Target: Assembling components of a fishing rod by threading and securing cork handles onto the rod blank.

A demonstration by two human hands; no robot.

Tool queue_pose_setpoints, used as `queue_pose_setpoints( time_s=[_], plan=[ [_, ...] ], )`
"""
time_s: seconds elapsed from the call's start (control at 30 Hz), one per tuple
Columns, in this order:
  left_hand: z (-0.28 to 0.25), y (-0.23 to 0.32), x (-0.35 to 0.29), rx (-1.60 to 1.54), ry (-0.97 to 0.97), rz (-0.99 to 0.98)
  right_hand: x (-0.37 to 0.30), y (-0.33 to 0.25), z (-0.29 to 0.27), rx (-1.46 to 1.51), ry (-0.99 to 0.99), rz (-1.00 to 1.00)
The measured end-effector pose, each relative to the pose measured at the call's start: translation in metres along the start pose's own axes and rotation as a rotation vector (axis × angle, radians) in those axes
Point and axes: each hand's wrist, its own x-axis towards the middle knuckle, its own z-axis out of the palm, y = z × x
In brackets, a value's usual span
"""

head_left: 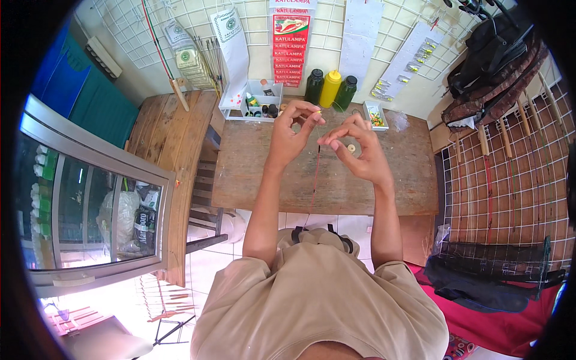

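Over the wooden table (258, 180), my left hand (291, 135) is raised with thumb and forefinger pinched on a small yellow piece (318, 112), too small to name. Slightly lower and to its right, my right hand (363, 153) is closed, its fingertips at the top of a thin red-and-black rod (315, 177). That rod slants down toward my lap, past the table's near edge. A fine pale line (341, 107) curves between the two hands. A small cream-coloured round spool (351, 148) lies on the tabletop by my right fingers.
At the back stand two dark bottles (314, 87) and a yellow squeeze bottle (330, 89). A white organizer (234, 111) with small bottles is left of them. A small box (375, 116) of colourful pieces sits right. A glass cabinet (99, 207) stands left; rods hang on a wire rack (504, 192).
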Motion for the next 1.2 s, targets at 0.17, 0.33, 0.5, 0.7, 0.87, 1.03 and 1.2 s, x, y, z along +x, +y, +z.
queue_pose_setpoints(
  time_s=[0.17,0.33,0.5,0.7,0.87,1.03,1.2],
  plan=[
    [-0.003,0.000,0.000,0.006,0.007,0.021,0.003,-0.010,-0.003,-0.124,0.098,-0.095],
    [-0.001,0.000,0.001,0.000,0.002,0.028,0.000,-0.008,-0.004,-0.138,0.098,-0.081],
    [0.000,0.000,0.001,0.013,0.001,0.042,-0.002,-0.005,-0.003,-0.062,-0.029,-0.011],
    [0.002,0.001,0.003,0.028,0.006,0.063,-0.004,-0.004,-0.001,-0.093,0.010,-0.007],
    [0.001,0.002,0.003,0.047,0.006,0.054,-0.004,-0.002,0.000,-0.070,0.029,0.011],
    [0.002,0.003,0.004,0.058,0.003,0.038,-0.006,0.003,-0.001,0.047,0.022,0.019],
    [0.002,0.003,0.004,0.057,0.001,0.053,-0.004,0.002,0.002,0.051,0.042,0.051]
  ],
)
